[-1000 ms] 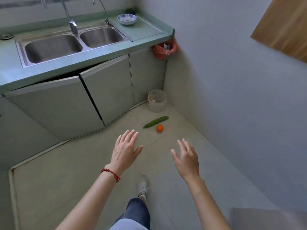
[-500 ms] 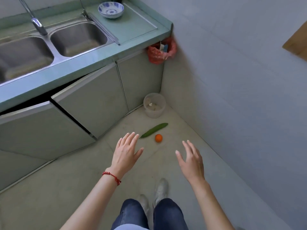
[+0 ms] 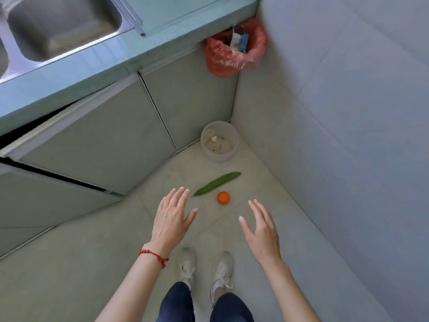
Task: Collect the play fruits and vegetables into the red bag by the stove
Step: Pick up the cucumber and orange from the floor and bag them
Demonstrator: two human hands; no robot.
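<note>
A long green cucumber (image 3: 217,183) lies slanted on the floor, and a small orange (image 3: 223,197) rests just below its middle. My left hand (image 3: 171,220) hovers open, palm down, with its fingertips close to the cucumber's pointed left end. My right hand (image 3: 261,228) is open too, fingers spread, a little to the lower right of the orange. Neither hand touches anything. A red plastic bag (image 3: 234,48) hangs at the counter's end in the corner, with paper and blue scraps inside.
A translucent plastic tub (image 3: 220,141) stands on the floor in the corner above the cucumber. Grey cabinet doors (image 3: 97,140) run along the left, one ajar, under a green counter with a steel sink (image 3: 62,24). The wall (image 3: 348,135) closes the right side. My white shoes (image 3: 204,268) stand below my hands.
I have stepped closer to the corner and looked further down. Both hands stayed open and now sit nearer the cucumber and orange. My feet have come together.
</note>
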